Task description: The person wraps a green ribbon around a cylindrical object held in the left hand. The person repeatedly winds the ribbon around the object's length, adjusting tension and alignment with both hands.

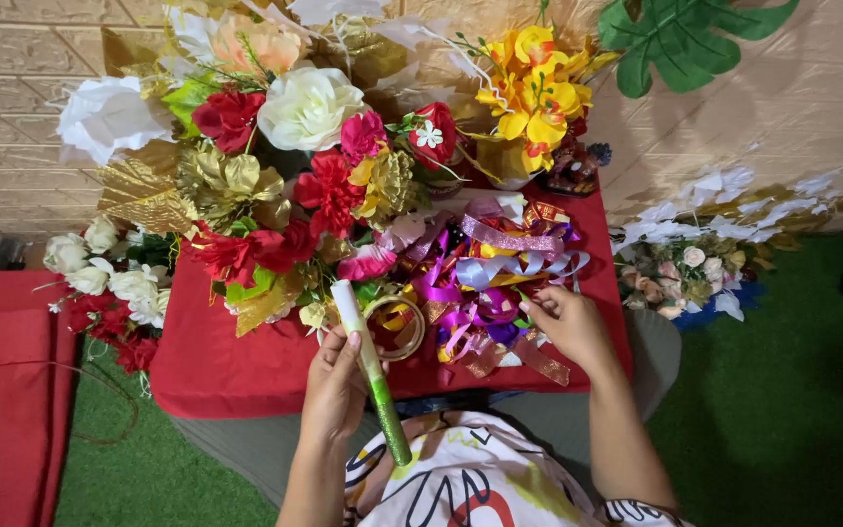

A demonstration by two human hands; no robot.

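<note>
I observed the left hand [332, 383] closed around a slim stick [371, 383], white at its upper end and glittery green at its lower end. The fingers [351, 344] were wrapped together on the shaft near its middle, and the stick stood tilted, its white tip pointing up toward the artificial flower arrangement [275, 166]. The green end hung below the hand, over the patterned garment [470, 478].

I noted the right hand [570, 322] resting on the heap of curled ribbons [485, 283], purple, pink, blue and gold. Its fingertips [537, 298] were drawn together among the strands; I could not tell whether they pinched one ribbon.

The ribbons lay on the red cloth [236, 366] covering the low table, just right of the stick. A gold ring of ribbon [400, 327] sat touching the stick's right side. Yellow flowers [537, 93] stood at the back. A smaller bouquet [695, 273] lay on green turf [782, 410] to the right, well apart.
</note>
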